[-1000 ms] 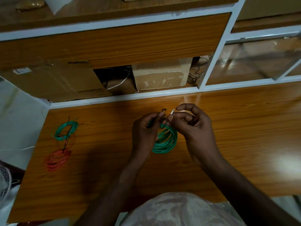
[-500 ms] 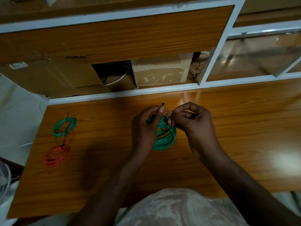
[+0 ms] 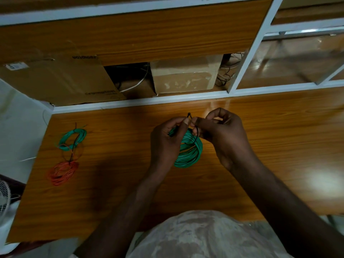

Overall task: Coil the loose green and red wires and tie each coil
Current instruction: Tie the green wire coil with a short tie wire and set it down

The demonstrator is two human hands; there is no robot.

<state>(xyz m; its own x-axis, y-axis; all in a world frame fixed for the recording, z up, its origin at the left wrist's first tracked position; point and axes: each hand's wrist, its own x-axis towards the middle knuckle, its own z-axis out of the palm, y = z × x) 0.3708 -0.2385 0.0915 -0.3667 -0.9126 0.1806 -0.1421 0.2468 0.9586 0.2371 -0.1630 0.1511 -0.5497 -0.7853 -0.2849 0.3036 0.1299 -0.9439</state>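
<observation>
Hands meet above the wooden desk (image 3: 260,146): your left hand (image 3: 165,144) grips the green coil (image 3: 191,151) and pinches the black tie (image 3: 189,116) at its top, and your right hand (image 3: 221,133) pinches the same tie just beside it. A smaller green coil (image 3: 72,138) and a red coil (image 3: 62,173) lie at the desk's left. Behind, the shelf (image 3: 130,103) holds two cardboard boxes (image 3: 184,75), with loose cables between them; their contents are hidden.

My left hand (image 3: 165,142) covers the green coil's (image 3: 189,153) near side. The black tie (image 3: 189,116) vanishes between my fingers (image 3: 200,122); I can't tell whether it's knotted. A fan (image 3: 3,194) is cut off at left.
</observation>
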